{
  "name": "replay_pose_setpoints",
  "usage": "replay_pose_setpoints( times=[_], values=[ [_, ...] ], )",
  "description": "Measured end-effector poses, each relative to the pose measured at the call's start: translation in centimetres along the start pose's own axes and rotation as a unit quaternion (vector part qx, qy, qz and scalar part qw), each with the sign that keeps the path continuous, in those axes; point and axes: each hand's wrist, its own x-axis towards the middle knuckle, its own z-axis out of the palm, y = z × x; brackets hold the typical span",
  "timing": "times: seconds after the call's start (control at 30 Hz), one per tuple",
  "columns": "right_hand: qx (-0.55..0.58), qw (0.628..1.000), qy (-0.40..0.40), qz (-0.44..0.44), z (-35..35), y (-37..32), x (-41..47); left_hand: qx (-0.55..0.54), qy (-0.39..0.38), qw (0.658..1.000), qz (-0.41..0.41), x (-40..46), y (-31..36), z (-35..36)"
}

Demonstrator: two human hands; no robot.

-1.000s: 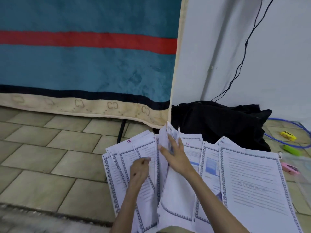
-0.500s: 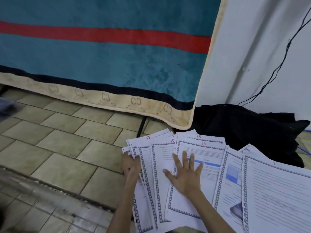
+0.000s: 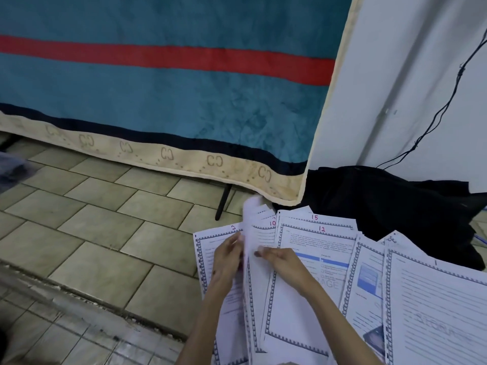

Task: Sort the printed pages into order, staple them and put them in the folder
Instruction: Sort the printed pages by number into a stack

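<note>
Since half a second earlier, the right hand [image 3: 283,262] had lifted off the page marked 12 [image 3: 320,248], where it had lain flat with fingers spread, and come left to meet the left hand [image 3: 228,255]. Between them one sheet [image 3: 250,225] now stood raised and curling, blurred at its top edge. The left hand's fingers curled against that sheet's left side, and the right hand pinched it from the right with fingers drawn together. Left of the page marked 12, the page marked 2 [image 3: 210,241] lay flat under the left hand; just behind it showed the page marked 15 [image 3: 315,218]. The printed pages [image 3: 434,306] fanned out right of it across the tiled floor [image 3: 105,233]. Behind it lay a black cloth [image 3: 382,201], and left of that hung a teal blanket [image 3: 158,101].
</note>
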Motion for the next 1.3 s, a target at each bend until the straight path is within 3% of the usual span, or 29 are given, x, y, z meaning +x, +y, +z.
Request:
replay_pose_setpoints(
  times=[0.13,0.23,0.33,0.43,0.6,0.7,0.8,0.87,0.97,1.03,1.1,1.17,1.23,1.3],
  values=[
    [-0.262,0.965,0.019,0.023,2.1,-0.3,-0.2,-0.129,-0.004,0.990,-0.053,0.5,0.1,-2.3],
    [-0.325,0.944,0.046,0.025,3.8,-0.2,-0.1,-0.079,0.029,0.994,-0.069,0.8,-0.6,-3.3],
    [-0.295,0.952,0.070,0.035,3.9,-0.4,0.2,-0.081,0.047,0.993,-0.075,1.0,-1.2,-3.3],
    [-0.199,0.973,0.116,0.018,2.8,-0.7,0.1,-0.078,0.069,0.992,-0.065,1.0,-1.0,-3.0],
    [-0.022,0.993,0.112,-0.012,0.4,-0.7,-0.2,-0.027,0.107,0.994,-0.028,0.8,-0.5,-2.1],
    [-0.139,0.990,0.024,0.027,1.0,-0.8,-0.2,0.024,0.114,0.993,-0.004,0.2,0.5,-0.7],
    [-0.226,0.974,0.005,0.016,2.6,-0.8,0.1,-0.003,0.001,0.997,-0.078,-0.1,1.7,-0.9],
    [-0.166,0.986,0.020,0.007,1.9,-0.9,0.4,-0.082,-0.063,0.990,-0.099,-0.1,1.7,-2.2],
    [-0.029,1.000,0.001,0.006,0.4,-0.8,0.5,0.046,-0.041,0.998,0.022,-0.5,1.1,-3.6],
    [-0.049,0.998,-0.043,0.006,0.3,-1.0,0.2,0.098,-0.064,0.991,0.070,-1.0,0.9,-3.0],
    [-0.107,0.991,-0.078,-0.001,0.5,-1.3,0.0,0.112,-0.130,0.983,0.063,-1.2,1.0,-1.8],
    [-0.100,0.993,-0.063,-0.021,-0.1,-1.5,-0.1,0.084,-0.147,0.985,0.037,-1.2,1.3,-1.3],
    [-0.037,0.999,-0.034,-0.009,-1.1,-1.3,-0.1,0.145,-0.034,0.987,0.054,-0.6,1.1,-1.9],
    [-0.015,0.999,-0.032,0.008,-1.7,-1.2,-0.3,0.322,0.132,0.936,0.048,-0.3,0.6,-3.2]
  ],
)
